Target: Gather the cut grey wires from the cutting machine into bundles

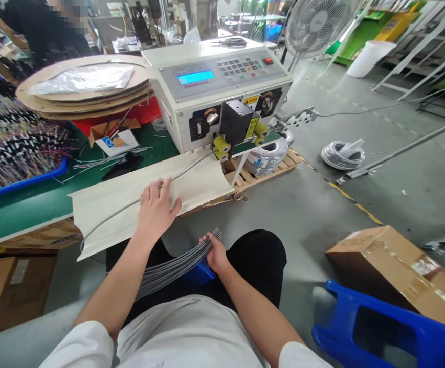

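Note:
My left hand [156, 207] lies with its fingers stretched out over a single grey cable [125, 208], touching it above the cream-coloured tray [195, 191]. That cable runs from the yellow rollers [221, 147] of a cable cutting machine [207, 102] across the tray and over its left end. Over my lap, my right hand [217, 254] is closed around one end of a bundle of grey cables [176, 268]. The far end of the bundle passes behind my left forearm and is hidden there.
Left of the machine are stacked cardboard discs [88, 105], an open small box [115, 138] and a blue tray [23, 181] of wires. A carton [395, 271] and a blue stool [391, 317] stand at right. Cable coils [343, 154] lie on the floor; a fan [320, 23] stands behind.

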`<control>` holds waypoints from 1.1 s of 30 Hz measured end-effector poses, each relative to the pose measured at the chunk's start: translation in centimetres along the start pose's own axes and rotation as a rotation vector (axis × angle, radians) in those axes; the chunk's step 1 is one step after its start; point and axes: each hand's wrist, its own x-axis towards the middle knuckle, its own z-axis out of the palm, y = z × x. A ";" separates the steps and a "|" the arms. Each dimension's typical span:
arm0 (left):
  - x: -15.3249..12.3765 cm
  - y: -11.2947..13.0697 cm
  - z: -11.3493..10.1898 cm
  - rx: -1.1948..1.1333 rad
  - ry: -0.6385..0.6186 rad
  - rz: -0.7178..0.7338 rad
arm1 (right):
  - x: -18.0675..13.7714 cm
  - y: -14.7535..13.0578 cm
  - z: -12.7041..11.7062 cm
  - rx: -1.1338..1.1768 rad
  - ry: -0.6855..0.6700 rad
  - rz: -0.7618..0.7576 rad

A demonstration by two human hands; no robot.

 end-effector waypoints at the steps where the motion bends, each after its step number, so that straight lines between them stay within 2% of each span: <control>1: 0.0 0.0 -0.1 0.003 -0.011 0.016 | 0.1 0.0 0.0 0.003 0.001 0.000; 6: -0.3 -0.2 -0.7 0.030 -0.069 0.083 | 0.4 0.2 -0.1 0.010 0.013 0.013; 9: -1.5 -0.6 -1.5 0.034 -0.169 0.113 | 0.3 0.1 -0.3 0.020 0.010 0.017; 11: -2.9 -1.1 -2.2 0.053 -0.209 0.142 | 0.2 0.0 -0.3 0.025 0.002 0.017; 16: -8.6 -1.2 -3.4 0.082 -0.134 0.275 | 0.1 -0.2 -0.3 0.015 -0.032 0.013; 19: -12.5 0.0 -2.4 0.072 -0.229 0.280 | 0.2 -0.1 -0.3 -0.003 -0.038 0.005; 24: -17.1 1.2 1.2 0.059 -0.407 0.132 | -0.1 0.1 -0.3 -0.013 -0.067 -0.032; 28: -18.4 0.7 2.5 0.060 -0.473 0.112 | -0.5 0.0 -0.5 -0.033 -0.043 -0.010; 33: -18.5 0.5 2.9 0.047 -0.499 0.160 | -0.4 0.0 -0.6 -0.032 0.004 -0.001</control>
